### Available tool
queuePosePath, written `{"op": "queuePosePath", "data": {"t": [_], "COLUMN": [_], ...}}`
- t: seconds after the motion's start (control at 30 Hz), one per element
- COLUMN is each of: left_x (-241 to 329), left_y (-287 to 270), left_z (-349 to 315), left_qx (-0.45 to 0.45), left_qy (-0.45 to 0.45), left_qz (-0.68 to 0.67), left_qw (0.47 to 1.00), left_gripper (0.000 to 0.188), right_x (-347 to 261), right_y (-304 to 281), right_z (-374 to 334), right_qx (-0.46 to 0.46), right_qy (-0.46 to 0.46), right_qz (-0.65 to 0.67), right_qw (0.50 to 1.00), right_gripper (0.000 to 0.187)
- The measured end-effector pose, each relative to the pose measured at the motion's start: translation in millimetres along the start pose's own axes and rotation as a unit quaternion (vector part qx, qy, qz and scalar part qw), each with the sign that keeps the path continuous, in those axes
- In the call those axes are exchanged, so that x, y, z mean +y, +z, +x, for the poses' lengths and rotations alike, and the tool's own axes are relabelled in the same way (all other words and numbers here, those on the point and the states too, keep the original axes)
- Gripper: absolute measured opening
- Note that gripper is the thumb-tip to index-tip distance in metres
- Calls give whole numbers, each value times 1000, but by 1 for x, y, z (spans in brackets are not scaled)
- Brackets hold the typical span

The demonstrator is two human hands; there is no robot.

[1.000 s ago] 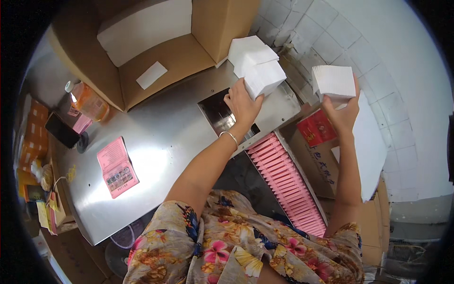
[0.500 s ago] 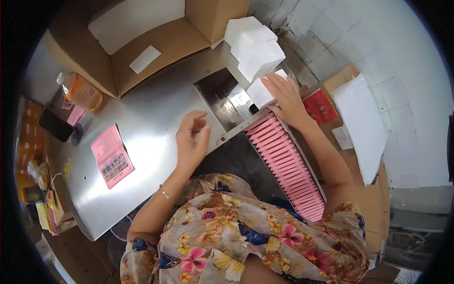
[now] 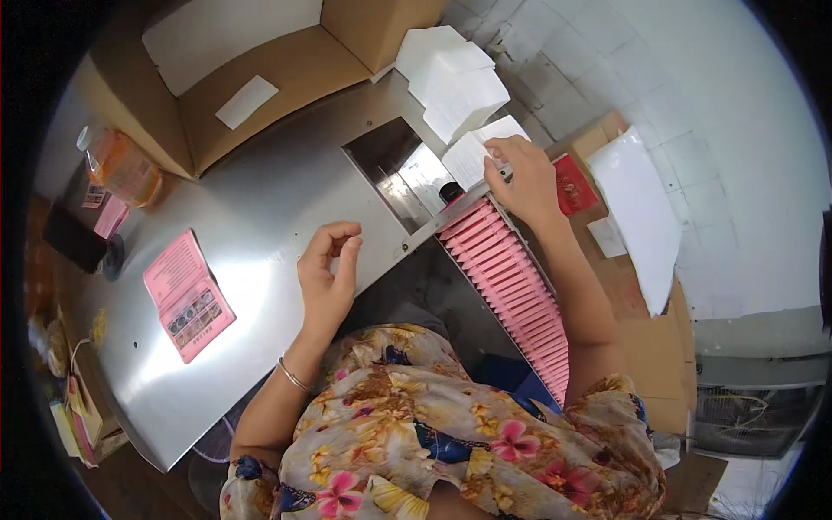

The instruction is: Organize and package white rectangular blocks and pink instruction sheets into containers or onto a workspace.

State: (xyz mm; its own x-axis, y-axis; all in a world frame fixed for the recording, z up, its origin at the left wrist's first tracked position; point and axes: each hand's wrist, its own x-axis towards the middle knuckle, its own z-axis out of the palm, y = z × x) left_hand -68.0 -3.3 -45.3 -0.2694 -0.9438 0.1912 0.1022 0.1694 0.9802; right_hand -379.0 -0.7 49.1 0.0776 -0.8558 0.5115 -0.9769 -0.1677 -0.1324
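My right hand (image 3: 527,180) hovers over a stack of white paper slips (image 3: 472,158) at the far end of a long tray. Its thumb and fingertips curl close together in a pinch; whether a slip is between them is hidden. In the tray stand many folded pink leaflets (image 3: 503,277), packed in a slanting row. My left hand (image 3: 329,276) is above the metal table's front edge, fingers bent and thumb apart, holding nothing. Left of it, an unfolded pink printed leaflet (image 3: 189,295) lies on the metal table (image 3: 260,217).
Taller white paper stacks (image 3: 455,82) stand behind the slips. A large cardboard box (image 3: 260,87) takes up the back. At the left are a bottle of orange liquid (image 3: 121,165) and a black phone (image 3: 76,238). Right of the tray lies cardboard (image 3: 646,347) with a white sheet (image 3: 637,217).
My right hand has drawn back from lying over the white stack and curled its fingers, uncovering the top slip. My left hand stays bent and empty. The whole view has shifted slightly.
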Motion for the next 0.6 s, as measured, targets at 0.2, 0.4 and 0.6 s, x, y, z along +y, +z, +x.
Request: {"op": "queuePosePath", "data": {"t": [0.2,0.4,0.6], "left_x": [-1,-4,14], "left_y": [1,1,-5], "left_z": [-5,-4,-13], "left_qx": [-4,-12,31], "left_qy": [6,7,-16], "left_qz": [-11,-4,-19], "left_qw": [1000,1000,999], "left_gripper": [17,17,12], "right_x": [1,-3,50], "right_y": [4,2,21], "right_z": [6,7,-3], "right_qx": [0,-33,67], "right_qy": [50,65,-8], "right_qz": [41,-27,-40], "right_qw": [998,997,997], "right_gripper": [17,22,36]}}
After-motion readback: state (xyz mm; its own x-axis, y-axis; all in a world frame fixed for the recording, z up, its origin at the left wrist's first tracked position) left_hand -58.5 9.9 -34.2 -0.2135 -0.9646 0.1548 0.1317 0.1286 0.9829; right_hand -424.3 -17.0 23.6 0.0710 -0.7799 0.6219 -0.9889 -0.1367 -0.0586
